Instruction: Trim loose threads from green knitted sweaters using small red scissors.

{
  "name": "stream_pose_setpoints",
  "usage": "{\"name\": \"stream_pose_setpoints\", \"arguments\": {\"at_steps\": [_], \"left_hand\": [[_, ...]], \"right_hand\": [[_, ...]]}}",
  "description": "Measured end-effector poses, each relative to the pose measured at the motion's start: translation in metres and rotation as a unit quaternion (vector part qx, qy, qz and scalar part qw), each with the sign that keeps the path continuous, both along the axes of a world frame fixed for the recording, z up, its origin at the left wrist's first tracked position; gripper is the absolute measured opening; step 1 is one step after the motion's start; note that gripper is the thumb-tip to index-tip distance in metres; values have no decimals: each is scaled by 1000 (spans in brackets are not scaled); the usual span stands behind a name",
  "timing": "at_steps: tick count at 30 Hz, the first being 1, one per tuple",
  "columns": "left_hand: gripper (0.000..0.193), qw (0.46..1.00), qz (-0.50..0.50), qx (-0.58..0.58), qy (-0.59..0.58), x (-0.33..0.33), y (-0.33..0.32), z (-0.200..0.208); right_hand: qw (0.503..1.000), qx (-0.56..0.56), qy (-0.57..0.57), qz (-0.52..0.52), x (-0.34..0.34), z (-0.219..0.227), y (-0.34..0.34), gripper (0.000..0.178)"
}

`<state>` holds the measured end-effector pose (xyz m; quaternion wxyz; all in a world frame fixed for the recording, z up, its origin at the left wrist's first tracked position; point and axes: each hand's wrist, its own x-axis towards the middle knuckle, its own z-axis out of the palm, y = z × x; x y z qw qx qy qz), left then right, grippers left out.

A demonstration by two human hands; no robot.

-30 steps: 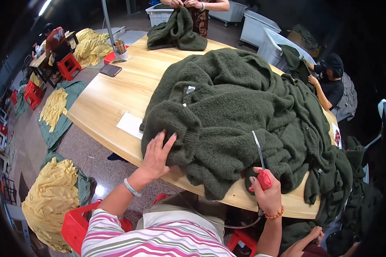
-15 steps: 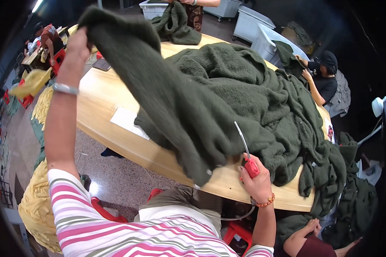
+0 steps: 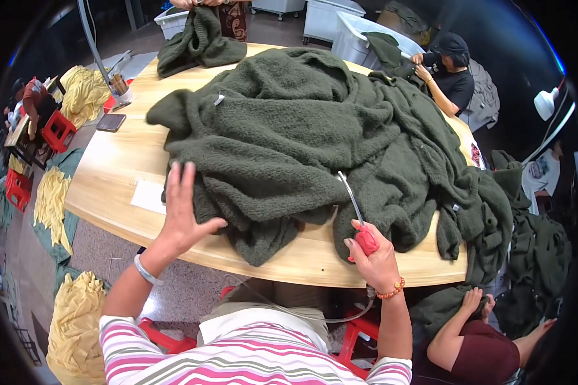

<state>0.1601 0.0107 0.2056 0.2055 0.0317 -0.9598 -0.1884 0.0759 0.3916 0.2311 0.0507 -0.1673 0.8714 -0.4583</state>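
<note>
A dark green knitted sweater (image 3: 257,183) lies bunched on the wooden table (image 3: 109,163) in front of me, on a larger heap of the same green knits. My left hand (image 3: 181,223) is open, fingers spread, beside the sweater's near left part; I cannot tell whether it touches. In my right hand (image 3: 379,263) is a red-handled air blow gun (image 3: 367,240) with a thin, bent metal nozzle. The nozzle's tip points up and away, at the fold of the sweater. A clear hose (image 3: 315,319) runs from the gun's lower end.
A white paper (image 3: 149,195) and a phone (image 3: 111,122) lie on the table's left side. Two people handle green knits across the table; another person's arms (image 3: 459,327) show at lower right. Yellow cloth (image 3: 77,321) is heaped at lower left. Red stools (image 3: 359,333) stand under the table.
My left hand has let go of the raised sweater and come down toward me. The sweater has dropped onto the heap. My right hand still holds the air blow gun.
</note>
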Motion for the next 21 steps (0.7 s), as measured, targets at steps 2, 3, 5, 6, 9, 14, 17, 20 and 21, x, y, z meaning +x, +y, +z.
{"name": "stream_pose_setpoints", "arguments": {"at_steps": [2, 3, 5, 6, 9, 14, 17, 20, 21], "left_hand": [[122, 989, 77, 128, 22, -6, -30, -34], [112, 928, 106, 356, -20, -17, -38, -26], [88, 757, 143, 634, -63, -38, -66, -24], [73, 700, 152, 696, -61, -49, -81, -23], [58, 704, 130, 698, 23, -89, -110, -14], [34, 682, -41, 728, 49, -166, -74, -4], [41, 726, -143, 672, 25, -175, -168, -43], [48, 603, -229, 764, -14, -200, -106, -7], [48, 597, -248, 762, -31, -202, -58, 10]], "right_hand": [[1000, 15, 9, 8, -2, -3, -4, 36], [1000, 7, 19, 4, -1, 5, 1, 36], [999, 21, 27, 19, -5, 4, -6, 36], [999, 18, 34, 22, -7, 5, -10, 36], [999, -25, 37, 7, -7, 1, -15, 36], [998, 4, 37, -55, 4, 3, 19, 38], [997, -2, 69, -41, 5, 1, 21, 36], [991, -6, 97, -91, 18, 15, 49, 36], [988, -21, 105, -111, 27, 22, 63, 34]]}}
